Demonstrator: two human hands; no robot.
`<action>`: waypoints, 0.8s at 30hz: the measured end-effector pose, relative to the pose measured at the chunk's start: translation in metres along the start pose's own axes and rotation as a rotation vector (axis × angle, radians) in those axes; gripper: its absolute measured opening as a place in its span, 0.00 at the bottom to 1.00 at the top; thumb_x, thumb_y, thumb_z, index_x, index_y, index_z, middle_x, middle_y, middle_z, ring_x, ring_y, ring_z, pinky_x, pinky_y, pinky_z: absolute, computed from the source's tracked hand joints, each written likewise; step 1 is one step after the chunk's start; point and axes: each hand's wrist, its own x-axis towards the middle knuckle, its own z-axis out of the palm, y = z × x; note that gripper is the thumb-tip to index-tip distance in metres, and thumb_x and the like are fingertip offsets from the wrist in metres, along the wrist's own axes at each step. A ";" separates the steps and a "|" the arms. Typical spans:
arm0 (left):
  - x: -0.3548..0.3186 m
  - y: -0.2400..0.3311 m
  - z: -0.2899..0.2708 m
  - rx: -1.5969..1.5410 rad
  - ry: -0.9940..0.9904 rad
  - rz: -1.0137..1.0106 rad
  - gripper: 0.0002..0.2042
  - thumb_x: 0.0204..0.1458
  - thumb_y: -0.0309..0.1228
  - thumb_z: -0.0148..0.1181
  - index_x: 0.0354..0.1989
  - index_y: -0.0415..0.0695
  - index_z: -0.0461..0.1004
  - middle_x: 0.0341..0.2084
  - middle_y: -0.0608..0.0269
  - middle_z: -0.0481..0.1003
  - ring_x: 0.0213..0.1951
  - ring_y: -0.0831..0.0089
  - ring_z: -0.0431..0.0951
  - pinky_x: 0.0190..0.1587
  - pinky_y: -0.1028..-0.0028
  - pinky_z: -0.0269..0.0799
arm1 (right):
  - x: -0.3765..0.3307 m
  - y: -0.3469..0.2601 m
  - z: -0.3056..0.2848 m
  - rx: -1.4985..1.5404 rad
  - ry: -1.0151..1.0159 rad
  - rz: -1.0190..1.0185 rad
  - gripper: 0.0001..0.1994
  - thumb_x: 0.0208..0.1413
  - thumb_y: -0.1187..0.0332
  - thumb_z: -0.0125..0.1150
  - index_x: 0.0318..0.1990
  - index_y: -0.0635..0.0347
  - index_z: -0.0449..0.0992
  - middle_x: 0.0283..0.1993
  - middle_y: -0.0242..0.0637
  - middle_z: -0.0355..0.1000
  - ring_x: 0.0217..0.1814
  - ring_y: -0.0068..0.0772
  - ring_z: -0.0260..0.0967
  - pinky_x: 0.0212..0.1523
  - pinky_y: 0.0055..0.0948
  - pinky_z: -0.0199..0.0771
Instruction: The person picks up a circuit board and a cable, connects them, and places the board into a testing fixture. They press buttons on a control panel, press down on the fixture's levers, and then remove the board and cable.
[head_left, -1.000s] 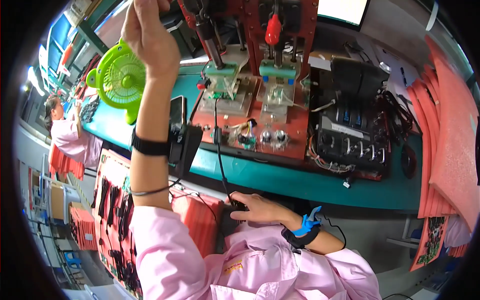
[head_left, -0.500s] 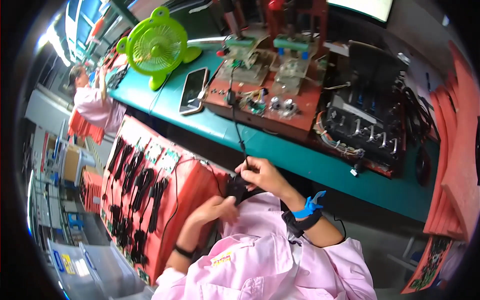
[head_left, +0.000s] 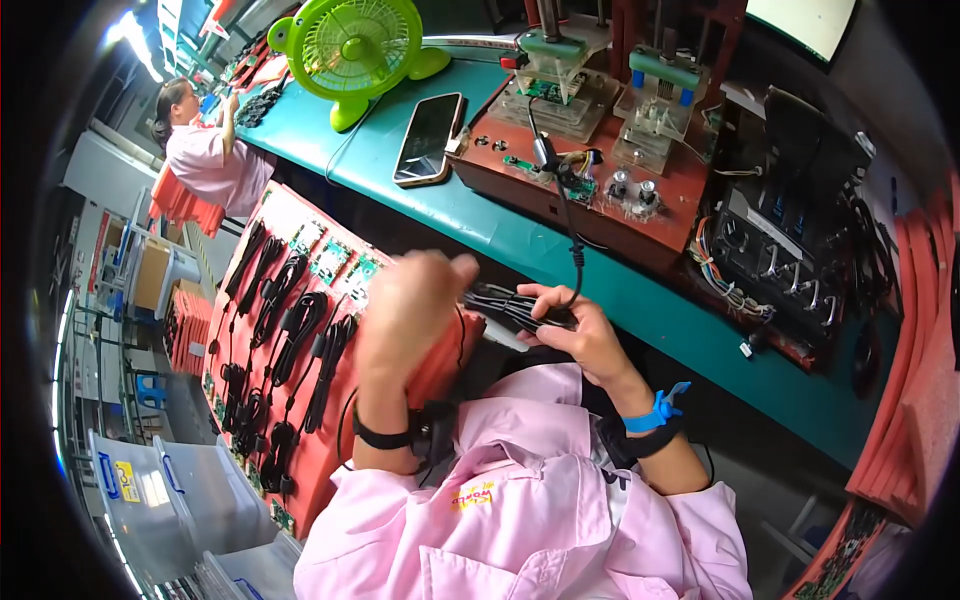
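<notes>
A folded bundle of black cable (head_left: 503, 306) is gripped in my right hand (head_left: 590, 338), in front of the bench edge. From that hand the cable loops upward past a thicker black section to a small circuit board in the test fixture (head_left: 560, 95). My left hand (head_left: 412, 312) is raised just left of the bundle, over the edge of a red foam sheet (head_left: 345, 400). Motion smears its fingers, so their hold is unclear. Several bundled black cables (head_left: 300, 325) and green circuit boards (head_left: 330, 262) lie in rows on that sheet.
On the green bench (head_left: 400, 210) stand a green fan (head_left: 355, 48), a phone (head_left: 428, 140), the fixture's red box (head_left: 520, 195) and a black device with switches (head_left: 770, 250). Red foam sheets (head_left: 905, 360) stack at right. Plastic bins (head_left: 215, 500) stand lower left; a co-worker (head_left: 205, 150) sits farther off.
My left hand has risen from near my lap to beside the cable. My right hand, earlier on a single cable strand, now holds the folded bundle. The whole view has shifted.
</notes>
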 end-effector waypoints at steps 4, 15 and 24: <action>-0.028 0.026 -0.088 -0.413 0.541 0.037 0.14 0.50 0.38 0.49 0.26 0.38 0.73 0.17 0.57 0.73 0.18 0.74 0.73 0.24 0.74 0.65 | 0.001 0.014 0.001 0.126 -0.045 0.027 0.05 0.43 0.79 0.50 0.29 0.63 0.64 0.53 0.46 0.55 0.35 0.31 0.70 0.39 0.23 0.71; -0.053 -0.005 -0.100 0.080 0.430 0.087 0.14 0.53 0.35 0.46 0.26 0.38 0.72 0.13 0.62 0.70 0.18 0.79 0.70 0.22 0.79 0.65 | -0.002 0.008 -0.004 0.110 -0.089 0.039 0.04 0.41 0.77 0.51 0.26 0.63 0.64 0.52 0.47 0.57 0.35 0.34 0.70 0.40 0.25 0.72; -0.055 -0.044 0.056 -0.958 -0.317 -0.421 0.16 0.54 0.31 0.44 0.50 0.41 0.61 0.34 0.62 0.71 0.32 0.72 0.73 0.29 0.76 0.70 | -0.003 0.007 0.010 0.687 -0.195 0.026 0.05 0.42 0.80 0.49 0.27 0.61 0.65 0.53 0.46 0.57 0.41 0.46 0.69 0.43 0.29 0.72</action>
